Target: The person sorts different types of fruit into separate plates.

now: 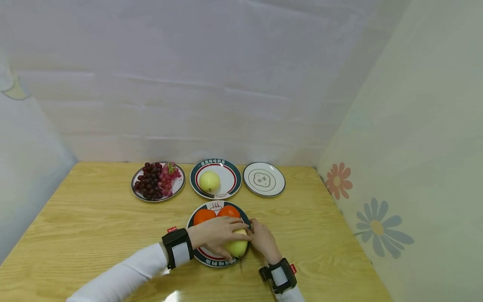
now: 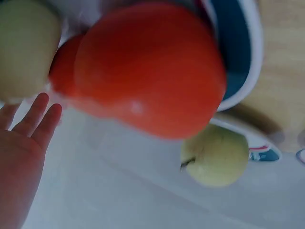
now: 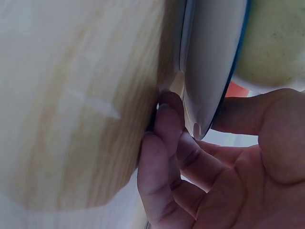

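Note:
A dark-rimmed plate in front carries two red-orange round fruits and a yellow-green pear. My left hand lies over the pear, its fingers spread and nearly straight across the top. In the left wrist view the fingers show at the pear's edge, beside the red-orange fruits. My right hand pinches the plate's right rim. The right wrist view shows its thumb on the inner side of the rim and its other fingers curled below, close to the wooden table.
Behind stand a plate of dark and pink grapes, a plate with one yellow-green round fruit, and a small white plate with a line drawing. Pale walls border the wooden table at the back and right.

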`<state>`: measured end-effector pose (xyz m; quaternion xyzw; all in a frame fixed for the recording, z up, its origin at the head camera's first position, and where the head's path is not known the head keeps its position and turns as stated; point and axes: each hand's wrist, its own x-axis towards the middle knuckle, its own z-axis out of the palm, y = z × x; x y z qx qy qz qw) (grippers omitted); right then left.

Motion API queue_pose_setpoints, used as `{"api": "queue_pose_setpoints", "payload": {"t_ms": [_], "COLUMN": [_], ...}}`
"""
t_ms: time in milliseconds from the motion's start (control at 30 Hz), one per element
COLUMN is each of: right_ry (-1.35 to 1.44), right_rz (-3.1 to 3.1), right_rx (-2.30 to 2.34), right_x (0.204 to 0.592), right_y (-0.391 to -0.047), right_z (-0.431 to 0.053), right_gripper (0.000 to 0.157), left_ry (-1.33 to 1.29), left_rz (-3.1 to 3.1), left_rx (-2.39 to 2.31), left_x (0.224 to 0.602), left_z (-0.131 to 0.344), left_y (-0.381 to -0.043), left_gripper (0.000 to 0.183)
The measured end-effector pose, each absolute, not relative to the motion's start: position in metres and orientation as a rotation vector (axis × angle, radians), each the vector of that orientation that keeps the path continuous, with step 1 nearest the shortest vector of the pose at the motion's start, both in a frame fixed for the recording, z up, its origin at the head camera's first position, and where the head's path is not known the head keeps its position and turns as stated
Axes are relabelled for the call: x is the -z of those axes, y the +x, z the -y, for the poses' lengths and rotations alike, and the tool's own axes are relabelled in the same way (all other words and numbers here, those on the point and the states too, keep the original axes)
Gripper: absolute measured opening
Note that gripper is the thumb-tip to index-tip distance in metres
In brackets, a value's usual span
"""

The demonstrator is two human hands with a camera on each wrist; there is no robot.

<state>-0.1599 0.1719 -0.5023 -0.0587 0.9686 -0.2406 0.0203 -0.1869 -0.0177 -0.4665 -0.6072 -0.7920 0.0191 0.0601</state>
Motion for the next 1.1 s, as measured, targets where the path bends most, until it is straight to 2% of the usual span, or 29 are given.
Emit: {"api": "queue_pose_setpoints", "payload": {"t_ms": [200, 400, 633, 833, 1100], "right_ry": [-0.105, -0.119, -0.068, -0.019, -0.003], "right_rz": [-2.940, -2.959, -2.951, -2.904, -2.897], "right_rx": [0.831, 0.803, 0.819, 0.825, 0.823], "right_x": [0.502, 0.503, 0.502, 0.503, 0.500], "right_y": [-0.160, -0.159, -0.160, -0.160, -0.162], "right_z": [-0.172, -0.173, -0.172, -0.169, -0.169], "right_gripper": [0.030, 0.030, 0.029, 0.033, 0.035], "left_ry": [-1.843, -1.810, -1.443, -1.188, -0.996], "left_rz": [2.386, 2.374, 2.463, 2.700, 2.812], "left_rx": [-0.057, 0.037, 0.198, 0.194, 0.151], "left_x": [0.473, 0.458, 0.432, 0.447, 0.465], "left_z": [0.019, 0.020, 0.016, 0.014, 0.017], "left_y": [-0.185, -0.194, -0.247, -0.296, -0.323], "left_gripper": [0.075, 0.072, 0.069, 0.069, 0.067]}}
